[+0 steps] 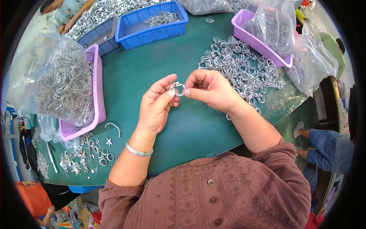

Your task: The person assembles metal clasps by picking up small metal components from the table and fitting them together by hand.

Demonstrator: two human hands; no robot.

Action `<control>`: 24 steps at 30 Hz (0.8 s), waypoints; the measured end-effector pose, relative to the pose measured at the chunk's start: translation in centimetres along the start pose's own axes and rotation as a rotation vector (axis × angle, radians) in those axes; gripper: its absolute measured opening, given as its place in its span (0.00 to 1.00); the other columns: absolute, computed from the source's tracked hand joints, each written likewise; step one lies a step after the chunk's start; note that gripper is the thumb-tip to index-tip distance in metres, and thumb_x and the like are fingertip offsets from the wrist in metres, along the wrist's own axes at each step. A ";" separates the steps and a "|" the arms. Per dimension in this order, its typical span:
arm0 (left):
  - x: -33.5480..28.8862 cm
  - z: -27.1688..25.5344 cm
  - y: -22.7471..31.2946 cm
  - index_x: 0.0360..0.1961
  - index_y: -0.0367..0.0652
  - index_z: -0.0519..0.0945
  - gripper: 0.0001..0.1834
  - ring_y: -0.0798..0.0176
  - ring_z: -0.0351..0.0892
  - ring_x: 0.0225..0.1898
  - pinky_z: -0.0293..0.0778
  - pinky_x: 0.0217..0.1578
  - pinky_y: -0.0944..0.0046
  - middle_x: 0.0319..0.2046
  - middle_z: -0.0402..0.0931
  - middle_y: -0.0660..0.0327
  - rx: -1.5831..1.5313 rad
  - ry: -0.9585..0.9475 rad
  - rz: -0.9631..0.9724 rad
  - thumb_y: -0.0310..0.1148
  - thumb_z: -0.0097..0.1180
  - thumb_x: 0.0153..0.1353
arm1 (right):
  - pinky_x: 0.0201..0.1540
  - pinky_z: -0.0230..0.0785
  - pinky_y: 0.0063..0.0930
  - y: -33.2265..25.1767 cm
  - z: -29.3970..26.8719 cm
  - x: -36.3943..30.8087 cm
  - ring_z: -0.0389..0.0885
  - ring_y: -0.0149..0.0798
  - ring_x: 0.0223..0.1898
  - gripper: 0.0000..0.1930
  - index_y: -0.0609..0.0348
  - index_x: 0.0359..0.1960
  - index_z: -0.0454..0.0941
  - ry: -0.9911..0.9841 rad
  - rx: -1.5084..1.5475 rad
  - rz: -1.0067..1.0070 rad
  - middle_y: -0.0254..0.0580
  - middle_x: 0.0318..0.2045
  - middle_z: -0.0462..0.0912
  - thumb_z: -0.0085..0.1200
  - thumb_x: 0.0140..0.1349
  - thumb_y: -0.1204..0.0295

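Observation:
A small silver metal ring (180,90), open-worked with thin bands, is held up over the green table (179,126). My left hand (155,105) pinches its left side between thumb and fingers. On the opposite side my right hand (213,89) grips the ring's edge with thumb and forefinger. The fingertips hide part of it. Beyond my right hand spreads a loose pile of similar silver rings (244,72), partly covered by my right forearm.
Left stands a purple basket (100,87) with a bulging bag of rings; another purple basket (263,50) is far right. A blue tray (152,38) sits at the back. Loose rings (103,154) and a curved silver piece (114,128) lie near left. Other people are around the table.

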State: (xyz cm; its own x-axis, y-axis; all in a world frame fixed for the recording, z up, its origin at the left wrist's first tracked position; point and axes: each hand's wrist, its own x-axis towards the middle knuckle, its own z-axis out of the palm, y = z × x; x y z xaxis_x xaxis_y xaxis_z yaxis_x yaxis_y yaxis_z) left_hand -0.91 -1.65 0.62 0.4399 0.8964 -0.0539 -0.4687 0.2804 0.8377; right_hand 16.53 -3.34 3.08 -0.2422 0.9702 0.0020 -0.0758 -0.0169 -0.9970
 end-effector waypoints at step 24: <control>0.1 0.0 -0.1 0.45 0.35 0.71 0.13 0.71 0.72 0.28 0.70 0.30 0.72 0.32 0.74 0.62 0.041 -0.011 0.000 0.24 0.47 0.57 | 0.29 0.65 0.14 0.1 -0.1 0.1 0.70 0.21 0.25 0.04 0.64 0.27 0.72 0.001 0.044 -0.014 0.31 0.23 0.75 0.54 0.51 0.77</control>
State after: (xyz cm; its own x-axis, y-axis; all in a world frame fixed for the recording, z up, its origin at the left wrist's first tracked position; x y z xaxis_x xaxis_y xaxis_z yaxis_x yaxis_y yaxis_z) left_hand -0.85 -1.58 0.54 0.4484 0.8926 -0.0477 -0.4367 0.2654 0.8596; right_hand 16.58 -3.26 2.93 -0.2403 0.9706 0.0154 -0.1215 -0.0143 -0.9925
